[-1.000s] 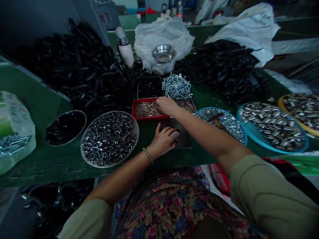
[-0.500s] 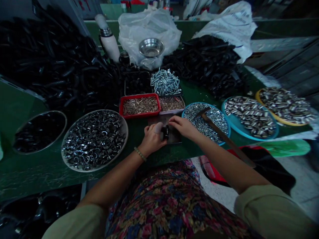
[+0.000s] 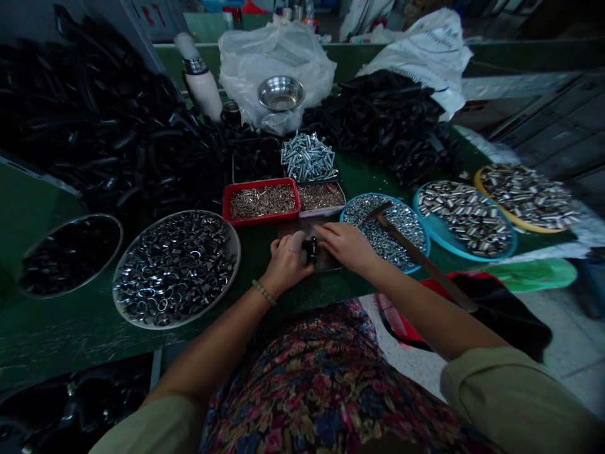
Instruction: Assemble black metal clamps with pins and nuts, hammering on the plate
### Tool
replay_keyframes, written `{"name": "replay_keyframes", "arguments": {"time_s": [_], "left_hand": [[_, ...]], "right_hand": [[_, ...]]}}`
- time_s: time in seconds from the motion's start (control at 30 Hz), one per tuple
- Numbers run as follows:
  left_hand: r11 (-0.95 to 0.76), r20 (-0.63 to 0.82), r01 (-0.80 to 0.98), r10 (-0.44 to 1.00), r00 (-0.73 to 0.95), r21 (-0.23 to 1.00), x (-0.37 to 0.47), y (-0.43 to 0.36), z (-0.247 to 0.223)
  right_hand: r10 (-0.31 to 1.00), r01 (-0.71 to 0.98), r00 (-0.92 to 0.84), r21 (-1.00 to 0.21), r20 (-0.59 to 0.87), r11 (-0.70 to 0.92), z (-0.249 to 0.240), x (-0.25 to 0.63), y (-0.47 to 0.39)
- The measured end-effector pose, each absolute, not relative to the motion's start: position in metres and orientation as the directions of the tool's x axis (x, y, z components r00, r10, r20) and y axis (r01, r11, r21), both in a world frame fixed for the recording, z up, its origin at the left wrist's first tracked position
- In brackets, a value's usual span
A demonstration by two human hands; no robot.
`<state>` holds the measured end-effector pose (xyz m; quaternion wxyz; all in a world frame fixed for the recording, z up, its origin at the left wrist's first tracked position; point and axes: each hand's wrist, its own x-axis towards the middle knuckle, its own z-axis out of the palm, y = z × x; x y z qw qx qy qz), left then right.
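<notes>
My left hand (image 3: 287,261), with a beaded bracelet at the wrist and a pale cover on one finger, is closed round a small black part (image 3: 311,250). That part is over a flat metal plate (image 3: 328,261) on the green table. Just right of the part is my right hand (image 3: 347,246), its fingers bent and close together over the plate; what its fingertips hold, if anything, is too small to tell. Beyond the hands are a red tray (image 3: 227,205) of small pins and a pale tray (image 3: 341,206) of tiny fasteners.
A hammer (image 3: 416,252) lies across a blue tray of small metal pieces (image 3: 359,214). Further right are trays of metal sleeves (image 3: 472,217). On the left stand a round tray of rings (image 3: 177,271) and heaped black parts (image 3: 108,139). Behind is a steel bowl (image 3: 281,93).
My right hand has shifted slightly, its fingers now lower and flatter beside the black part. My left hand keeps its grip. The whole view has moved a little.
</notes>
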<state>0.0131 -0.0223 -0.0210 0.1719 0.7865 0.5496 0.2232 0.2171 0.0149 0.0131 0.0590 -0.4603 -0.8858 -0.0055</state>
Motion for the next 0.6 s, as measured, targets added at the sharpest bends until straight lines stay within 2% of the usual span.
{"name": "replay_keyframes", "arguments": {"time_s": [0.07,0.13,0.2,0.27,0.3,0.37,0.43,0.5,0.6], "left_hand": [[-0.342,0.164,0.778,0.939,0.302,0.526,0.013,-0.022,-0.021],[-0.350,0.175,0.772,0.936,0.304,0.531,0.013,-0.022,-0.020],[-0.349,0.183,0.773,0.937,0.297,0.530,0.013,-0.021,-0.020],[-0.339,0.179,0.777,0.941,0.287,0.530,0.013,-0.021,-0.021],[-0.334,0.175,0.778,0.942,0.286,0.532,0.013,-0.021,-0.021],[-0.330,0.172,0.774,0.944,0.282,0.541,0.014,-0.021,-0.021],[-0.327,0.179,0.766,0.945,0.275,0.554,0.014,-0.021,-0.021],[-0.323,0.187,0.759,0.946,0.263,0.565,0.014,-0.022,-0.021],[-0.331,0.192,0.752,0.944,0.270,0.570,0.013,-0.022,-0.021]], "right_hand": [[0.934,0.945,-0.326,0.012,0.146,0.328,0.017,0.256,0.016],[0.993,0.994,-0.051,0.104,0.104,0.041,0.018,0.295,0.018],[0.998,0.983,0.057,0.174,0.020,-0.059,0.019,0.319,0.017],[0.998,0.985,0.055,0.165,-0.019,-0.051,0.021,0.322,0.012],[0.999,0.992,0.049,0.119,-0.017,-0.047,0.023,0.316,0.008],[1.000,0.998,0.017,-0.059,-0.022,-0.019,0.031,0.293,-0.002],[0.991,0.954,-0.114,-0.285,-0.063,0.092,0.042,0.265,-0.014],[0.953,0.862,-0.293,-0.452,-0.076,0.229,0.054,0.242,-0.025],[0.928,0.775,-0.373,-0.545,0.013,0.319,0.064,0.218,-0.034]]}}
